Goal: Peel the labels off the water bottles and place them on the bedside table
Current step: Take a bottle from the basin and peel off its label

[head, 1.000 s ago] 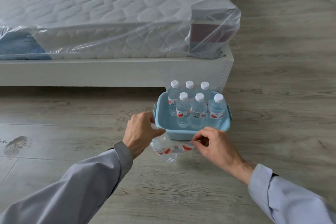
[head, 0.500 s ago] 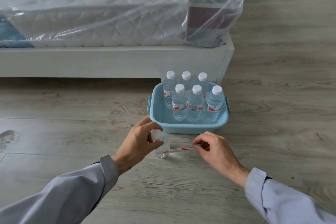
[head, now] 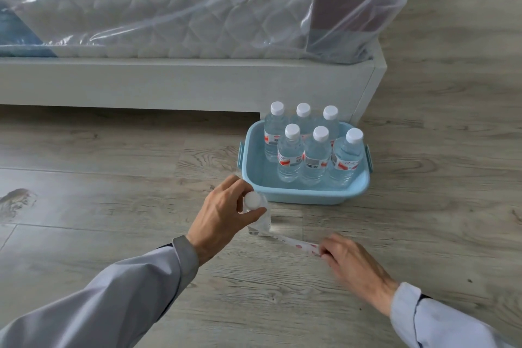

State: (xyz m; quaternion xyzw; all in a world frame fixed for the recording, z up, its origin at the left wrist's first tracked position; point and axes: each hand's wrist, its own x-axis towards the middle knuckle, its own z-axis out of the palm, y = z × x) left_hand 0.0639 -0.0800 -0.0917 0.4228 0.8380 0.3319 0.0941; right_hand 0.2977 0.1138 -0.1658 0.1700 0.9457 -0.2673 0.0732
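A clear water bottle (head: 261, 220) with a white cap stands upright on the wooden floor, just in front of the blue basin. My left hand (head: 223, 215) grips it around the neck, below the cap. A red-and-white label (head: 296, 244) stretches as a long strip from the bottle's lower side to the right. My right hand (head: 350, 263) pinches the strip's free end, low over the floor. Several more capped bottles (head: 315, 155), all with labels on, stand in the blue basin (head: 296, 196).
A white bed frame (head: 180, 85) with a plastic-wrapped mattress (head: 169, 5) fills the back, and the basin sits by its corner. Grey wood flooring (head: 113, 200) spreads left, with a dark stain (head: 15, 199) at the far left. No bedside table is in view.
The bottle went from tilted in the air to upright on the floor. My right hand pulled the label out rightward into a longer strip.
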